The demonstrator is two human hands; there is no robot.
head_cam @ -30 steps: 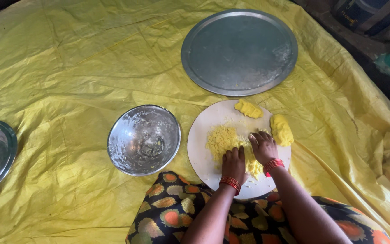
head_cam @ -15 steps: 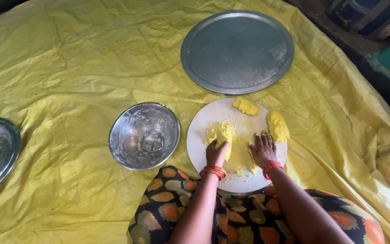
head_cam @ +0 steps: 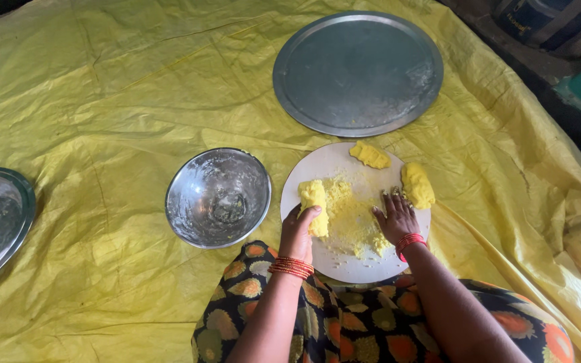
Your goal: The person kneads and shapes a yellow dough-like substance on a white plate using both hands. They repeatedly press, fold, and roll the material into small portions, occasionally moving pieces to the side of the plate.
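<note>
Yellow sheet (head_cam: 102, 101), centre frame: your left hand (head_cam: 298, 232) has shifted onto a dough lump (head_cam: 315, 202), cupping it; right hand (head_cam: 396, 218) lies flat, open, on the white board (head_cam: 344, 265).

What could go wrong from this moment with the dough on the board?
The left hand grips a dough lump at the rim of the white board; it may slide onto the yellow sheet. Another lump sits at the far edge by the right hand and might be nudged off. Loose crumbs could scatter.
</note>
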